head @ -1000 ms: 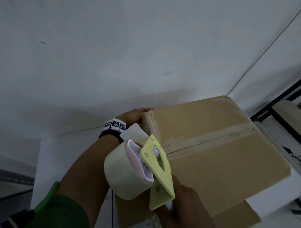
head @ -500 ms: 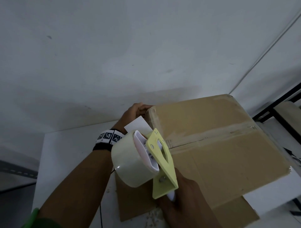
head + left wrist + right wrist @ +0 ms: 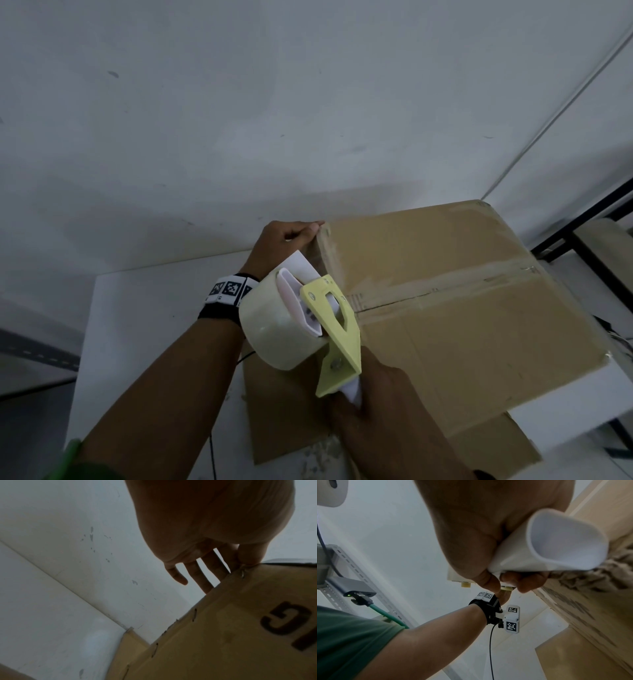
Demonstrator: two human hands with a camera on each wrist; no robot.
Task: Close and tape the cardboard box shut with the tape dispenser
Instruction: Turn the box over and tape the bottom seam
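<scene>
The closed cardboard box [image 3: 462, 325] stands on the table, its top seam [image 3: 428, 294] running left to right under old tape. My left hand [image 3: 313, 228] is at the box's far left corner, thumb at the corner and fingers [image 3: 205, 577] straight down behind the edge. My right hand [image 3: 383, 404] grips the white handle [image 3: 556, 545] of the yellow tape dispenser [image 3: 334, 318], which carries a clear tape roll [image 3: 270, 325]. The dispenser's front is at the left end of the seam. The tape's free end is hidden.
A flat cardboard sheet [image 3: 284, 411] lies under the box on the white table [image 3: 137, 342]. The white wall [image 3: 274, 120] stands close behind. A black-framed shelf [image 3: 582, 233] is to the right. A thin black cable [image 3: 212, 455] hangs from my left wrist.
The dispenser has moved up and away from me to the seam's left end. My left wrist has dropped a little, while the hand has stayed at the corner.
</scene>
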